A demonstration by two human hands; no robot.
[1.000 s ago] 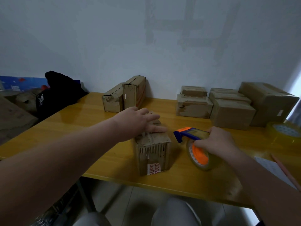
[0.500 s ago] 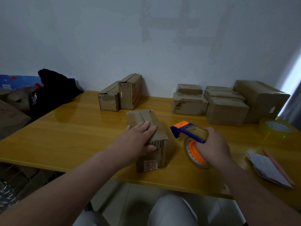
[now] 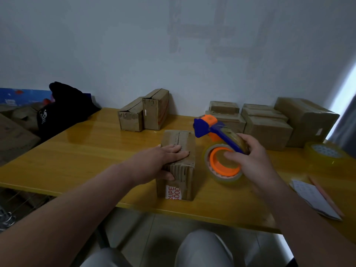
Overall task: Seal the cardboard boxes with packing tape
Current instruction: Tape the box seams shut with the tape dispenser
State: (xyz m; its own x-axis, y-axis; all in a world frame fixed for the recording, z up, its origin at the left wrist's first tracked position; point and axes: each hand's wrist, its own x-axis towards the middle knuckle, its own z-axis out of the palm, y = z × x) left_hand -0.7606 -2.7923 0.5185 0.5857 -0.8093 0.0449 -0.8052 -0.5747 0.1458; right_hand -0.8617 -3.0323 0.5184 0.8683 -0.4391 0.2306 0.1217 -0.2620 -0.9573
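Right hand (image 3: 250,157): fingers wrapped round the blue handle of the tape dispenser (image 3: 221,132), thumb on the orange hub. Firm full grip. The roll sits just right of the box, cutter end pointing up and away. Can't tell if the roll touches the table.

Left hand (image 3: 159,160): flat on top of the cardboard box (image 3: 183,137), fingers straight across the centre seam, thumb hanging over the near face. Pressing, not clutching.

The box stands near the front edge of the yellow table (image 3: 86,157), long axis running away from the person, flaps closed, no tape visible on the seam.

Handling guess: small corrugated box, likely light, so it'll skid on that glossy top when tape drags. Hold the near end down and start the tape at the far end. The flaps look soft, so press near the edges, not mid-flap.

Further out: two boxes (image 3: 142,114) back left, a stack (image 3: 267,126) back right, and a spare tape roll (image 3: 325,153) at far right.
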